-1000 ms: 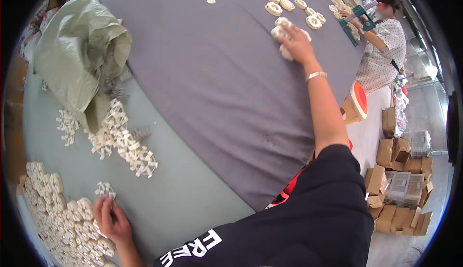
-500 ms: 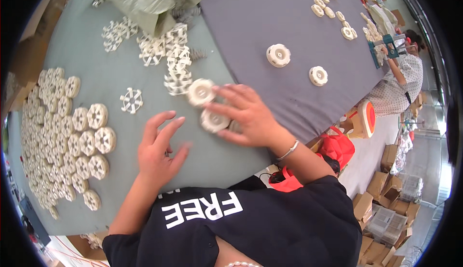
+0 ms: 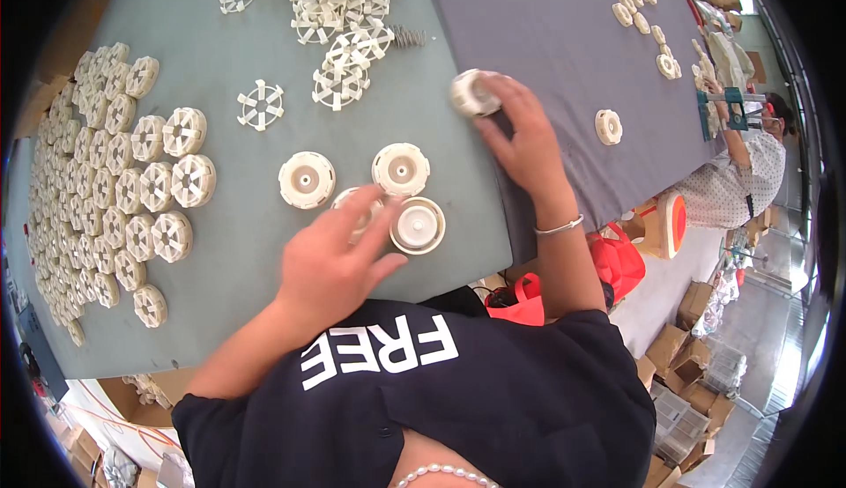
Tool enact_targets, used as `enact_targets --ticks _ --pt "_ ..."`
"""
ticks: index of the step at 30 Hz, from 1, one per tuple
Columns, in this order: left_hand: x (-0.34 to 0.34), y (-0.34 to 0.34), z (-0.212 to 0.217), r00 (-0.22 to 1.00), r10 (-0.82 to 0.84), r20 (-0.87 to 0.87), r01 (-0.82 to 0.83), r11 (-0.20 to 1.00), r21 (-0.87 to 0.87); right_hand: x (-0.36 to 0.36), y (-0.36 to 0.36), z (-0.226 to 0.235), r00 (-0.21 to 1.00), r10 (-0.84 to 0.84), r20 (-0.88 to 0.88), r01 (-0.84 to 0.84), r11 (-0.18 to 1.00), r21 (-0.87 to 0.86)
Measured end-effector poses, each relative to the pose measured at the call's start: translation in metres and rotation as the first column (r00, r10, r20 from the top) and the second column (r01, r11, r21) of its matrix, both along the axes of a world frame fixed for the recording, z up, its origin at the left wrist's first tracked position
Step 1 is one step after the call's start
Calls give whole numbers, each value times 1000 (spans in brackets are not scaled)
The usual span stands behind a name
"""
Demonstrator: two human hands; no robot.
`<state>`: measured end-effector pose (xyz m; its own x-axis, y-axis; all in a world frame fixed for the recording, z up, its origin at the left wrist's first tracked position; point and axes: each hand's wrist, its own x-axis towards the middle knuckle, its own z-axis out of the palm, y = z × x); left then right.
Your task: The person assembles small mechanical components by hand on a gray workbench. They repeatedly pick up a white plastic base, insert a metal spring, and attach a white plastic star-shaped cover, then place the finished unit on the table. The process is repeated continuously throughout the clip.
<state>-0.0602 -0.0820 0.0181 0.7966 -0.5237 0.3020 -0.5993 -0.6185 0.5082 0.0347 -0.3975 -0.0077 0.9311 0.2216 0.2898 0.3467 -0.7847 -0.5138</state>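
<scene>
My right hand [image 3: 526,140] is closed on a round cream plastic disc [image 3: 470,94], held tilted over the seam between the green and grey-purple cloths. My left hand [image 3: 333,257] is blurred, its fingers stretched over another disc [image 3: 354,210] and partly covering it; the thumb stands apart. Around those fingers lie a disc with a brownish recessed centre [image 3: 305,180], a similar disc [image 3: 401,170] and a smoother white-centred disc [image 3: 417,225]. Farther off on the green cloth sits a loose six-armed white frame [image 3: 261,105].
Many assembled discs [image 3: 141,193] cover the left side. White six-armed frames [image 3: 344,56] and metal springs [image 3: 408,37] are heaped at the far middle. One disc [image 3: 608,127] rests on the grey-purple cloth [image 3: 529,21]. A co-worker [image 3: 736,171] sits at a green hand press [image 3: 733,109].
My right hand has moved away to the right and taken hold of a disc from the grey-purple cloth. My left hand has come right, over the discs. The view has shifted.
</scene>
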Motion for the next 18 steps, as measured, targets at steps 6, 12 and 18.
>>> enact_targets --ticks 6,12,18 --pt "6 -26 -12 985 -125 116 101 977 190 -11 -93 7 851 -385 356 501 800 -330" --pt "8 3 10 948 57 -314 -157 939 -305 -35 -147 -10 858 -500 115 513 843 -163" --pt "-18 94 6 530 254 -809 -656 728 -201 -65 -30 15 956 -284 77 291 952 -91"
